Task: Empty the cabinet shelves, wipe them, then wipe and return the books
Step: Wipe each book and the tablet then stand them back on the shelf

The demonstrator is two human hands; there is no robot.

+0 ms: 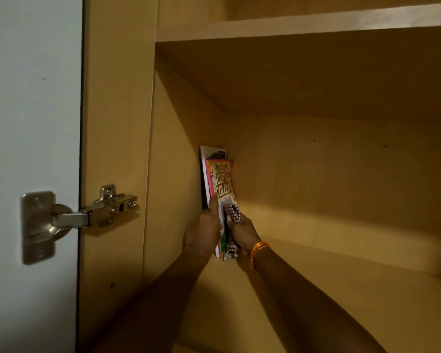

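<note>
Books going back on the shelf

Left hand (pixel 204 226) grips the colouring book (pixel 222 189) upright against the cabinet's left wall so it won't flop, while the right hand (pixel 242 229) clutches the checked cloth (pixel 232 212) against its cover, probably steadying it.

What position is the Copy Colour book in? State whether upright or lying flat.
Upright. The Copy Colour book stands on end in the shelf's left corner beside other books, left hand gripping it.
</note>
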